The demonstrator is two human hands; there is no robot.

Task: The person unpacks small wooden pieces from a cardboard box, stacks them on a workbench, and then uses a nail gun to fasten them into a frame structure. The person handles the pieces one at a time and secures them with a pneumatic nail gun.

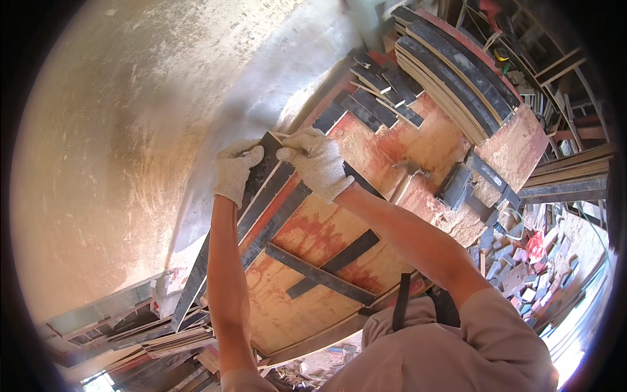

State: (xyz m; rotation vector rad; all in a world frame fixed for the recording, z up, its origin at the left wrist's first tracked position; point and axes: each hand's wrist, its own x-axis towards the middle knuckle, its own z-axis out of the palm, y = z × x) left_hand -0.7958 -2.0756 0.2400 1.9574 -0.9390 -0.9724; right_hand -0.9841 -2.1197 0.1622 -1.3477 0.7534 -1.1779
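Observation:
Both my hands wear pale work gloves and meet at the far edge of the bench, near the wall. My left hand [238,168] is closed around the side of a long black-faced board [262,157], whose far end sticks up between the hands. My right hand [317,163] has its fingers curled at that same end; its palm side is hidden, so what else it holds cannot be made out. More black strips [274,222] lie slanting towards me beside the board. Two black strips [320,271] lie crossed on the red-stained wooden bench top [310,225].
A hammer [411,170] and a dark power tool [480,184] lie to the right. Short black offcuts [372,104] and stacked curved boards [450,78] sit at the far end. Wood scraps [522,281] cover the floor at right. The wall [130,144] stands close at left.

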